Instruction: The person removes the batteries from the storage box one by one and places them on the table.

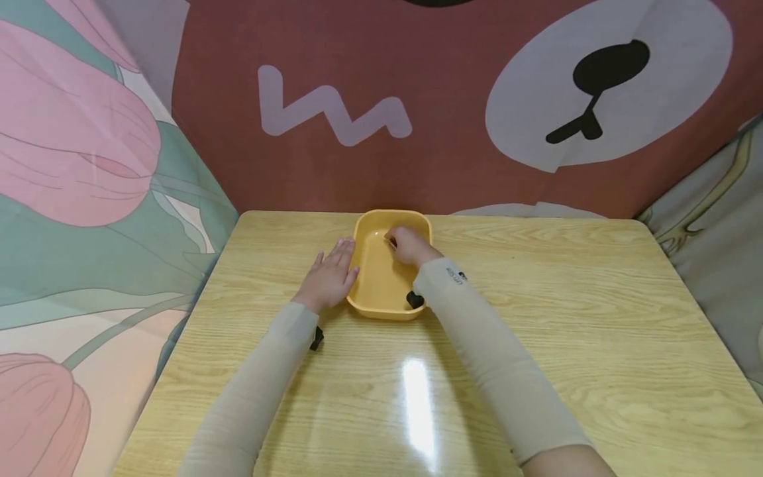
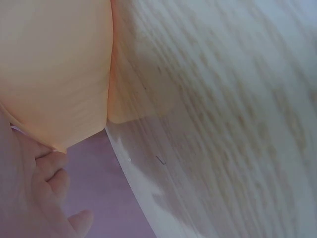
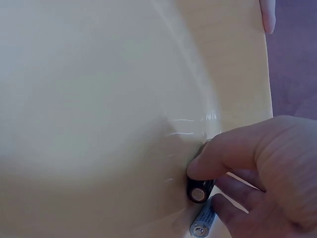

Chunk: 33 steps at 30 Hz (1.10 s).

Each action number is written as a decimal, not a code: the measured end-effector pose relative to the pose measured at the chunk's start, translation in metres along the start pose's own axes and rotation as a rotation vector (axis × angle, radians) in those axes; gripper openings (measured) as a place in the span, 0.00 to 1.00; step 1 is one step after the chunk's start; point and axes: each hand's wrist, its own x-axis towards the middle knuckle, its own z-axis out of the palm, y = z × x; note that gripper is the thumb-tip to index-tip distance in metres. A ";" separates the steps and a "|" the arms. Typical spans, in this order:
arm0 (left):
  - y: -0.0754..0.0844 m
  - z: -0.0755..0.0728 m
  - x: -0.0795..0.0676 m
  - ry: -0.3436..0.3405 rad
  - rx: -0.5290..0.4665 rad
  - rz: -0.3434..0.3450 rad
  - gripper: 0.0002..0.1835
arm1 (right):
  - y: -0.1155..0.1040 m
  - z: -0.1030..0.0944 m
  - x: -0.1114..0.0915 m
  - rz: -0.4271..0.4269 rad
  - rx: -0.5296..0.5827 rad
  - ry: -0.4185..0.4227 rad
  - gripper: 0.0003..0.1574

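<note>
A yellow rectangular plastic bin [image 1: 384,314] stands near the far edge of the table. My right hand [image 1: 411,245] is inside it, toward the far end. In the right wrist view, thumb and finger pinch a black battery [image 3: 198,192] close to the bin's wall. Right below it a light-blue battery [image 3: 202,224] touches another fingertip; whether that one is gripped I cannot tell. The left hand [image 1: 330,276] lies against the bin's left outer side with fingers extended. Only part of that hand [image 2: 47,183] shows in the left wrist view, beside the bin's wall.
The wood-grain table [image 1: 572,318] extends to both sides and toward me, with a bright reflection in front of the bin. A printed curtain [image 1: 357,172] hangs directly behind the far edge. Black wrist devices [image 1: 317,338] sit under the sleeves.
</note>
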 end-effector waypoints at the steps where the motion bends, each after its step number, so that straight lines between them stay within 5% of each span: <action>1: 0.000 0.000 0.000 0.001 0.000 0.001 0.33 | 0.000 0.000 0.000 0.004 -0.004 -0.002 0.12; 19: 0.001 -0.002 0.000 0.003 -0.009 0.009 0.33 | 0.003 0.000 0.001 -0.007 -0.095 0.008 0.15; 33: 0.000 0.000 0.002 -0.012 -0.026 0.012 0.33 | 0.006 -0.003 0.001 -0.016 0.056 0.048 0.05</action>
